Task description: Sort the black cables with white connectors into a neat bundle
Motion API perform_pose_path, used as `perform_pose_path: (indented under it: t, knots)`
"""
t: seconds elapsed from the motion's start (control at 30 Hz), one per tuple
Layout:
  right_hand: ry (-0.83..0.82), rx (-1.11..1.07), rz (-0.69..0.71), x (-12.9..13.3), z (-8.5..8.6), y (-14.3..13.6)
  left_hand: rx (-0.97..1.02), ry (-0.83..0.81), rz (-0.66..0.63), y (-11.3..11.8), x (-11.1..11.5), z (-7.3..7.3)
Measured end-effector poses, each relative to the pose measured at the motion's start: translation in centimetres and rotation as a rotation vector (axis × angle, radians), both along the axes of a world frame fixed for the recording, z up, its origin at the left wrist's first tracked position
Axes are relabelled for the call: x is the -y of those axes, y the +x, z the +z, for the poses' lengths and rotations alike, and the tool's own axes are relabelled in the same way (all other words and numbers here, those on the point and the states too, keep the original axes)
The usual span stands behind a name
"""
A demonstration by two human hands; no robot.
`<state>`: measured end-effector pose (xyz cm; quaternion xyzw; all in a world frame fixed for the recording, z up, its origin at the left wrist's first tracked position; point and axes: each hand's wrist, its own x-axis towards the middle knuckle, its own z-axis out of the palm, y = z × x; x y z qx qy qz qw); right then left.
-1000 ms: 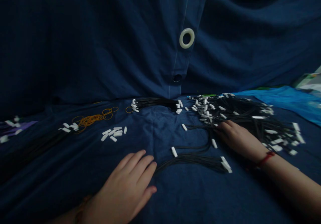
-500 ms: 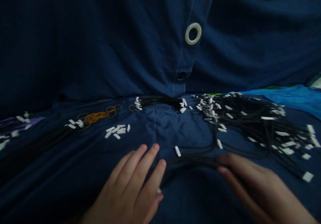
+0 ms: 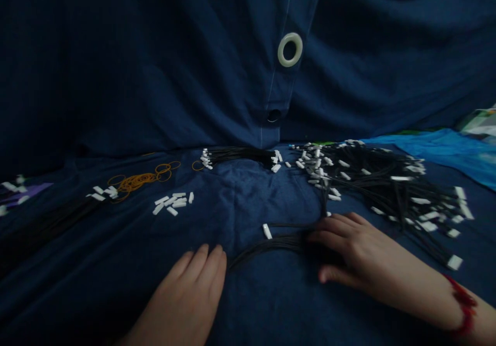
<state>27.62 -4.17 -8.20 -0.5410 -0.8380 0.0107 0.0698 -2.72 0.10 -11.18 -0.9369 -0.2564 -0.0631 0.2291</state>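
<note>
My right hand (image 3: 360, 258) lies over the right end of a small bundle of black cords (image 3: 267, 242) on the dark blue cloth, fingers curled across it and thumb beneath. One white-tipped cord end (image 3: 267, 231) sticks out to the left. My left hand (image 3: 189, 294) rests flat on the cloth, fingers together and holding nothing, just left of the bundle's near end. A red string circles my right wrist (image 3: 461, 304).
A large loose pile of black cords with white tips (image 3: 387, 186) spreads at the right. A tidy bundle (image 3: 240, 155) lies at the back, orange rubber bands (image 3: 135, 182) and loose white tips (image 3: 174, 202) at the left. A blue curtain with a white grommet (image 3: 290, 49) hangs behind.
My right hand came off the large pile, swept toward me and settled on the small bundle, covering its white ends. My left hand drew back toward me, fingers closing together.
</note>
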Motion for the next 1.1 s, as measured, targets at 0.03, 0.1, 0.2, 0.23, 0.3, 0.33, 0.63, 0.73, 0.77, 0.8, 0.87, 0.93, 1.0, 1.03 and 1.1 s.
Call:
perform_pose_path:
  t: [0.03,0.1,0.2,0.23,0.3,0.33,0.63,0.73,0.77,0.8,0.87,0.93,1.0,1.03,1.1]
  knots:
    - [0.003,-0.022,-0.020,-0.1,0.1,0.4,-0.024,0.007,-0.003,0.1,-0.1,-0.2]
    - [0.046,-0.034,-0.081,-0.6,-0.2,1.9,-0.058,0.027,-0.003,0.3,-0.2,-0.4]
    - [0.041,0.020,-0.125,-1.8,-1.2,4.8,-0.030,0.043,-0.001,0.4,-0.3,-0.2]
    - [0.008,0.022,-0.112,-2.1,-1.6,5.5,-0.005,0.046,-0.008,0.3,-0.4,-0.1]
    - [-0.039,0.002,-0.091,-2.7,-2.2,6.5,0.040,0.051,-0.042,0.2,-0.5,0.0]
    - [-0.034,-0.006,-0.090,-2.8,-2.4,6.6,0.061,0.053,-0.062,0.2,-0.6,0.1]
    - [0.116,-0.102,-0.025,-3.6,-3.3,4.8,0.159,0.011,-0.299,0.3,-0.3,1.1]
    - [0.148,-0.215,-0.025,-4.2,-3.5,4.5,0.213,-0.010,-0.318,0.4,-0.2,1.3]
    - [0.175,-0.268,-0.042,-4.3,-3.4,4.5,0.239,-0.018,-0.317,0.4,-0.2,1.3]
    - [0.213,-0.334,-0.064,-4.3,-3.3,4.5,0.266,-0.026,-0.316,0.4,-0.2,1.4]
    - [0.313,-0.497,-0.130,-4.2,-2.9,4.5,0.311,-0.052,-0.307,0.4,-0.2,1.5]
    - [0.412,-0.684,-0.210,-3.8,-2.1,4.5,0.352,-0.078,-0.300,0.4,-0.2,1.7]
    - [0.476,-0.846,-0.262,-3.2,-1.2,4.4,0.369,-0.101,-0.302,0.4,-0.1,1.8]
    - [0.488,-0.931,-0.262,-3.0,-0.8,4.3,0.370,-0.114,-0.306,0.4,-0.1,1.9]
    - [0.452,-1.188,-0.217,-2.3,0.0,3.7,0.359,-0.153,-0.294,0.2,0.0,2.0]
